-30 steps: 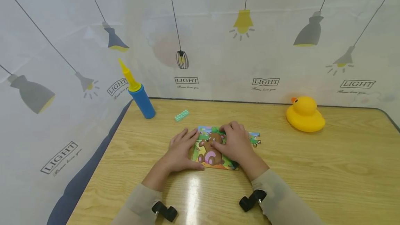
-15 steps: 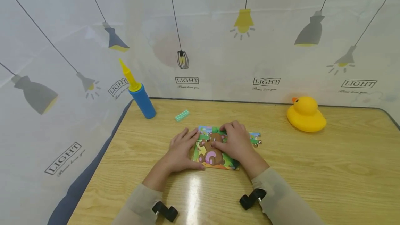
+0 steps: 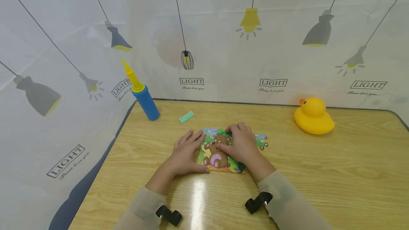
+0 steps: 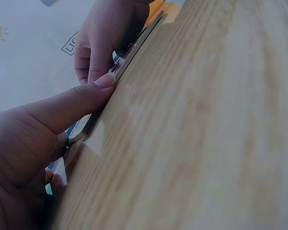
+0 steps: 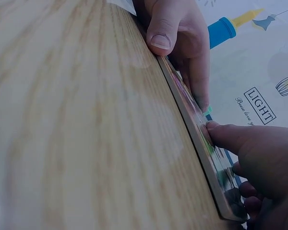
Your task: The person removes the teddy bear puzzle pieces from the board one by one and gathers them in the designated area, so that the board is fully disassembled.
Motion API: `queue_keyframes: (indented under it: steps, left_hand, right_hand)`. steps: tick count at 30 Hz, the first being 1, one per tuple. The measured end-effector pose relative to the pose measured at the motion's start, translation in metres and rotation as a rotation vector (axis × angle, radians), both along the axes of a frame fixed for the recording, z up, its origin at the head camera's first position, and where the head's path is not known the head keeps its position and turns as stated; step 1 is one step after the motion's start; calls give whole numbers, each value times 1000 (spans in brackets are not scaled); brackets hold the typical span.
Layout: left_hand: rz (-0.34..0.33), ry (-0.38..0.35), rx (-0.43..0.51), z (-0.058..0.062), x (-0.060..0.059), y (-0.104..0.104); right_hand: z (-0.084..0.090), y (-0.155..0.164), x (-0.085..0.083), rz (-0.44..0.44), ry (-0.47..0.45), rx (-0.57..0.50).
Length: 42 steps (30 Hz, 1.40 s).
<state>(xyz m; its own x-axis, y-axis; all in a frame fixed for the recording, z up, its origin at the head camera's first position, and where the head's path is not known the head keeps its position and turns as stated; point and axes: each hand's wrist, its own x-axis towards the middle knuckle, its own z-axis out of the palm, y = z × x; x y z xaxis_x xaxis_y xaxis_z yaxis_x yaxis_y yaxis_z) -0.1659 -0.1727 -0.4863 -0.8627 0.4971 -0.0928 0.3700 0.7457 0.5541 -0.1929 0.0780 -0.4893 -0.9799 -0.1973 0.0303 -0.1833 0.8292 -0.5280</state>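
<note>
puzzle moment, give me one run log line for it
left hand steadies puzzle left edge | right hand presses on top | loose piece right of it | duck, pump idle

Only readable word anywhere is "LIGHT", boxed and printed over and over on the backdrop; head view shows it under the cage lamp, right of that under the yellow lamp, far right, and twice slanted on the left side; the cursive line underneath each is too small to read; right wrist view catches "LIGHT" too; left wrist view only a cut-off "LI".
</note>
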Motion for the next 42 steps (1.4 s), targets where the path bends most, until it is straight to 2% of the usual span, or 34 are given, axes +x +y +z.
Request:
queue_keyframes:
  steps: [14,26,38,42]
  left_hand:
    - [-3,8,-5,-1,-1,0]
    - [-3,14,3,-3,-1,0]
    - [-5,16,5,-6,-2,-1]
    - [-4,18,0,-6,-2,-1]
  right_hand:
    - [-1,-1,0,-7,19,-17]
    - [-6,-1,0,-14,75,-107]
    - [-14,1,3,37,253,-57]
    - [-17,1,2,32,277,-44]
